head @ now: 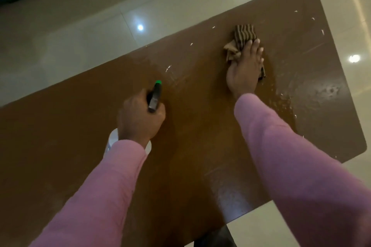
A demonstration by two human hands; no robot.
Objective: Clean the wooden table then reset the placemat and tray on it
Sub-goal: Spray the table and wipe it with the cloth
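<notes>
The brown wooden table (60, 136) fills most of the view, its top wet and streaked on the right half. My right hand (244, 68) lies flat with straight fingers on a striped brown cloth (244, 35), pressing it onto the tabletop near the far edge. My left hand (140, 116) grips a spray bottle (155, 96) with a black head and green nozzle tip; the bottle's white body shows under my wrist. Both arms wear pink sleeves. No placemat or tray is in view.
A glossy pale tiled floor (80, 36) surrounds the table and reflects ceiling lights. Small white flecks dot the tabletop near the far and right edges. A dark shape shows under the table's near edge at the bottom.
</notes>
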